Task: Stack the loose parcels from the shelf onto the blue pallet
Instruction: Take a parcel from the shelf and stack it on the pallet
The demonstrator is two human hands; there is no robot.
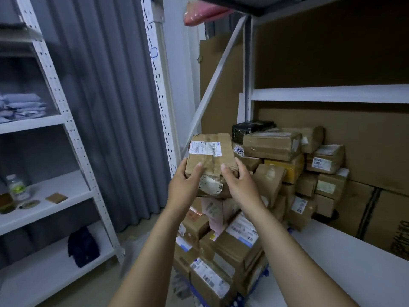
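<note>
Filling the right side, a white metal shelf (345, 269) carries a heap of brown parcels (285, 160) stacked against flat cardboard at its back. A grey curtain (99, 103) hangs between it and a second white rack (66, 120) on the left. Below the shelf's front edge, taped boxes (223, 247) are piled on the blue pallet (264, 273), of which only bits of edge show. Over that pile, just beside the heap on the shelf, sits a brown parcel (210, 151) with a white label; whether it touches the boxes beneath I cannot tell. The left grip (184, 181) clasps its near left corner, thumb on top, and the right grip (240, 183) clasps the near right corner likewise. A pale bottle (15, 186) stands on the left rack.
</note>
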